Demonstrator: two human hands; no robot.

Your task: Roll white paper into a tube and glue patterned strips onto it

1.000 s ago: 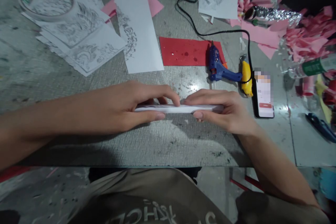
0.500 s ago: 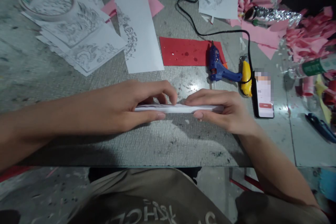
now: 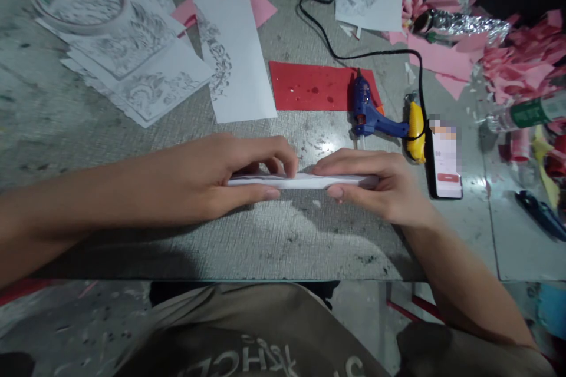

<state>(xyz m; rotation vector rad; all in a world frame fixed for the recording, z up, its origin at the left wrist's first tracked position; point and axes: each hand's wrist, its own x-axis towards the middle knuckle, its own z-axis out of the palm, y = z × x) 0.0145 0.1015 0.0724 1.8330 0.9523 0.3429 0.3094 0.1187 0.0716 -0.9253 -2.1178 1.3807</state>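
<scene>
A narrow length of white paper [image 3: 305,181], seemingly folded, spans the gap between two bare hands over a grey table [image 3: 265,241], its long axis running from one palm to the other. Neither hand is nearer: the left hand [image 3: 225,172] grips one end and the right hand [image 3: 375,175] the other, thumbs on the near side, fingers on the far side. The left hand's fingers arch while the right's lie flatter along the edge – a short bare stretch of paper shows between them. Whether its lower edge rests on the table cannot be told.

Just beyond the right hand lies a blue glue gun [image 3: 363,109], the closest item to the fingers, its nozzle end over a red strip [image 3: 309,85] that sits past the gap between the hands. To the right of the gun are a yellow object [image 3: 415,132] and a phone [image 3: 447,162], with a black cord [image 3: 375,53] curving beyond. Past the left hand lie a patterned white sheet [image 3: 245,65] and a stack of printed sheets [image 3: 154,91], topped by a tape roll [image 3: 79,27]. Farther off, beyond the right hand – pink scraps [image 3: 517,68] and a bottle [image 3: 530,111]. All stand apart from the held paper.
</scene>
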